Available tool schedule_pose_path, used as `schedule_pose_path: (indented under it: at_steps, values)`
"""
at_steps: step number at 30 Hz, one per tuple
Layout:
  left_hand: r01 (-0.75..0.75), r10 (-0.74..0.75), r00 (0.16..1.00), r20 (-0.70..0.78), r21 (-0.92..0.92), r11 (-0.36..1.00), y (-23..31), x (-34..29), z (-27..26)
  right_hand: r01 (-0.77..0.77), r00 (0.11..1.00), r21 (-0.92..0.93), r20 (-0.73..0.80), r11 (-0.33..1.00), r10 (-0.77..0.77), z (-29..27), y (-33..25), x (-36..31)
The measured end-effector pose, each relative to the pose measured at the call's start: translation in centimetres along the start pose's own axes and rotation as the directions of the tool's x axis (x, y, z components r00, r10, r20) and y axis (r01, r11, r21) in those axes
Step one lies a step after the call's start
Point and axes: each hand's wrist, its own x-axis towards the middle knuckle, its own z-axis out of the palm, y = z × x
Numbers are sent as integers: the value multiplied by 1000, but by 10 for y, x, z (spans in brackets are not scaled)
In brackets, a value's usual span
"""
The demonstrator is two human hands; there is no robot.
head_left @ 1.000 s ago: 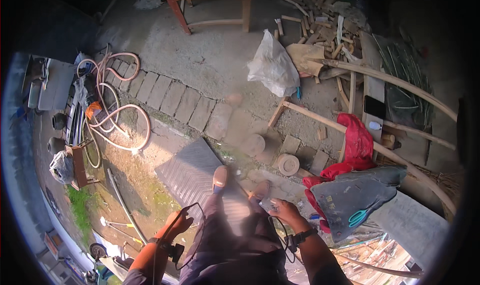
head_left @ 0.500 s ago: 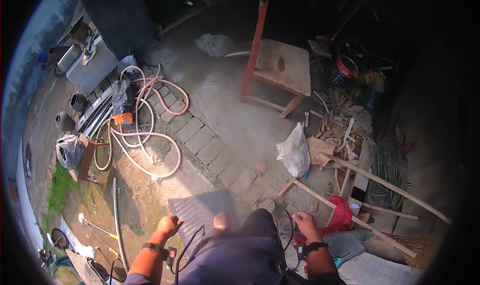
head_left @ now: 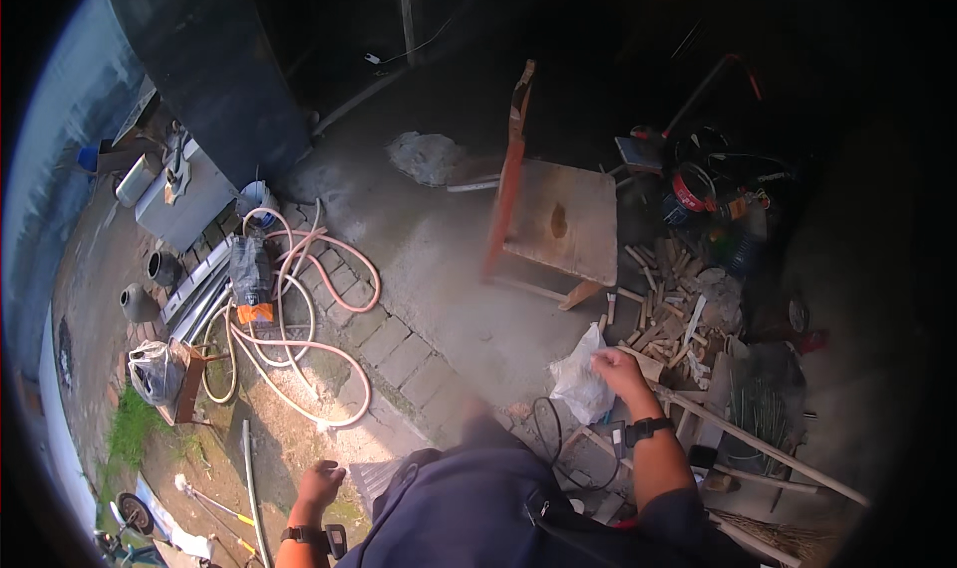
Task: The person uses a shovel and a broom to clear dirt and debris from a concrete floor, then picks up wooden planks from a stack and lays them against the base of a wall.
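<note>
- White plastic sack (head_left: 572, 389): on the ground ahead and to the person's right, beside the cut-wood heap; slumped and creased, its upright bulk probably owed to contents I cannot see.
- Right hand (head_left: 620, 371): over the sack's right edge, fingers bent and fairly close together. I cannot tell whether it touches or pinches the plastic, or merely passes above; the forearm reaches well forward, apparently to bring the fingers level with the sack.
- Left hand (head_left: 321, 485): low, well apart from the sack, near the ribbed mat (head_left: 371, 478); fingers loosely curled, nothing plainly in them, the palm hidden. It seems held out for balance.
- Black cable (head_left: 539, 430): looped beside the sack, in front of the body; a possible snag for the right arm.
- Cut-wood heap (head_left: 670, 307): short pieces, loosely piled just beyond the sack, crowding its far right side.
- Long wooden pole (head_left: 768, 446): slanting across the ground to the right of the sack, an obstacle on that side.
- Wooden chair (head_left: 561, 219): beyond the sack, limiting the way straight ahead.
- Pink hose (head_left: 344, 421): tangled loops to the left, a trip hazard on that flank.
</note>
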Motion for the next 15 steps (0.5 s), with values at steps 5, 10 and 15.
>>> schedule_pose_path:
  at_steps: [5, 10, 15]
  values:
    - [23, -29, 999, -27, -206, 978, 45, 26, -25, 223, 970, -34, 112, 974, -218, 17, -157, 63]
    - [58, -61, 998, -8, -210, 976, 76, 78, -58, 312, 891, 39, 335, 949, -307, 55, -264, 80]
    - [-28, 38, 998, 41, -223, 974, 143, 159, -110, 614, 528, 79, 698, 785, -484, 134, -316, 104]
